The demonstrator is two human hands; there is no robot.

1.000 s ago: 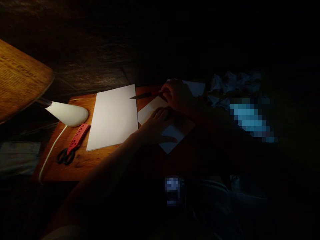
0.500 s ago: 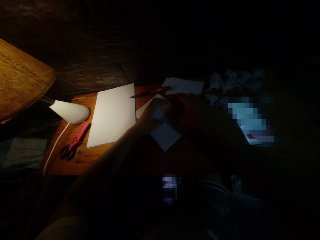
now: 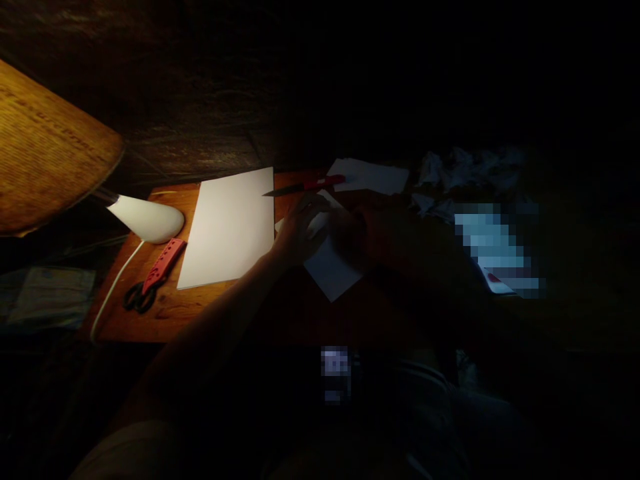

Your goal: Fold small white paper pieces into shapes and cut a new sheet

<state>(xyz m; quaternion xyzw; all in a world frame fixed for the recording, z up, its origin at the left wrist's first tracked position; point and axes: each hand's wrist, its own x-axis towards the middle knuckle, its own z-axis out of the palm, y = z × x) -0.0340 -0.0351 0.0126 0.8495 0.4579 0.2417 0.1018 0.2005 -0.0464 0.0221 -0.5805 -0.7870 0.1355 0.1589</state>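
Note:
Over the dim middle of the table, a small white sheet of paper (image 3: 331, 270) lies turned cornerwise, one corner pointing at me. My left hand (image 3: 299, 230) grips it from the left, fingers arched and bent over its upper part. From the right, my right hand (image 3: 369, 230) closes on the same paper; it is deep in shadow and its fingertips are hard to make out. Between the hands the paper's upper part is mostly covered. Just beyond my left hand is a knife (image 3: 305, 187) with a red handle and dark blade.
A stack of white paper (image 3: 227, 230) lies left, beside a lamp (image 3: 150, 220) and red-sheathed scissors (image 3: 160, 270) on the wooden table (image 3: 165, 327). More paper (image 3: 373, 175) lies behind the knife. Several folded paper shapes (image 3: 457, 170) and a lit, blurred-out phone-like screen (image 3: 495, 247) are right.
My left hand has curled in further over the paper, and the light patch between my hands has become smaller. The whole view has shifted slightly; the other objects stay put.

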